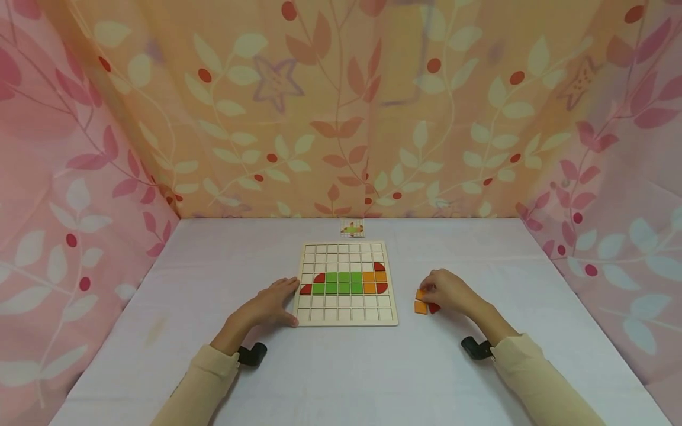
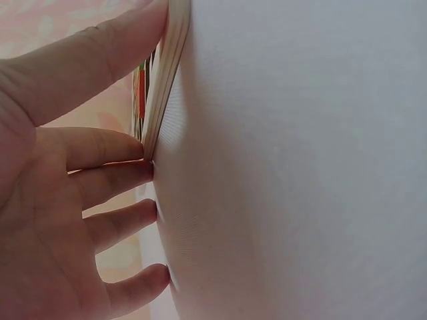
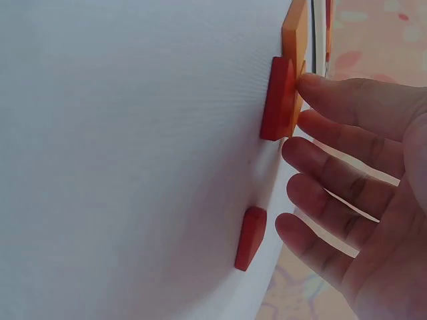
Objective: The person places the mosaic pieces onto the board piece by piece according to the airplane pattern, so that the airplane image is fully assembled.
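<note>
My left hand (image 1: 272,303) rests at the left side of a wooden grid board (image 1: 341,316), fingers spread, fingertips along its edge and thumb at the near left corner. Green squares (image 1: 338,283), orange squares and red rounded pieces fill part of two rows, with one red piece (image 1: 379,267) a row higher. Right of the board, my right hand (image 1: 447,291) pinches an orange square tile (image 1: 420,294) between thumb and index finger. A second orange tile (image 1: 421,307) and a red piece (image 3: 276,100) lie against it. Another red piece (image 3: 251,238) lies under the other fingers, hidden from the head view.
A small pattern card (image 1: 352,228) lies behind the board at the table's far edge. White cloth covers the table (image 1: 341,378). Patterned curtains (image 1: 341,106) close in the back and both sides. Each wrist carries a black camera (image 1: 253,354).
</note>
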Demonstrator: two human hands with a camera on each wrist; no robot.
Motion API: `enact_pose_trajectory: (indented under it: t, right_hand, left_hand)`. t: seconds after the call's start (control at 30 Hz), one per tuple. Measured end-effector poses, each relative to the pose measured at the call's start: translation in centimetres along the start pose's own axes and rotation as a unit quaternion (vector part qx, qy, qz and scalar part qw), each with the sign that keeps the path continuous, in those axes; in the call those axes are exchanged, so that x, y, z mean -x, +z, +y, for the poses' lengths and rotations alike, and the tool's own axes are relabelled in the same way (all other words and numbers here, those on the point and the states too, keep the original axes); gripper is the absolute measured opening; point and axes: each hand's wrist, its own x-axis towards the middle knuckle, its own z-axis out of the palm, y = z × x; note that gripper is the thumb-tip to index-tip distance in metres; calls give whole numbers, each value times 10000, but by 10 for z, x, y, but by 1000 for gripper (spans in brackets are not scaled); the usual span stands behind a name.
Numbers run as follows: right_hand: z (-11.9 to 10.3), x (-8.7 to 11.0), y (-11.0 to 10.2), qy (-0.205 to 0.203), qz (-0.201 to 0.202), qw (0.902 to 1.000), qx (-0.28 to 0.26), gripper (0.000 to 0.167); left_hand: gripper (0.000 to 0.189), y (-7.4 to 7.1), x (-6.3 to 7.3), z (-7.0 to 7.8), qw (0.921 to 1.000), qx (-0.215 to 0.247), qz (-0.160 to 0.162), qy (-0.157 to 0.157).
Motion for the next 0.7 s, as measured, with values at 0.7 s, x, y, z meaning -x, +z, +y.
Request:
enact_pose_trajectory:
  t: [0.7]
  right_hand:
    - [4,5,2,43,135,9999,63,21]
  left_hand:
    - [96,1,-2,1,9999,68,40,-130]
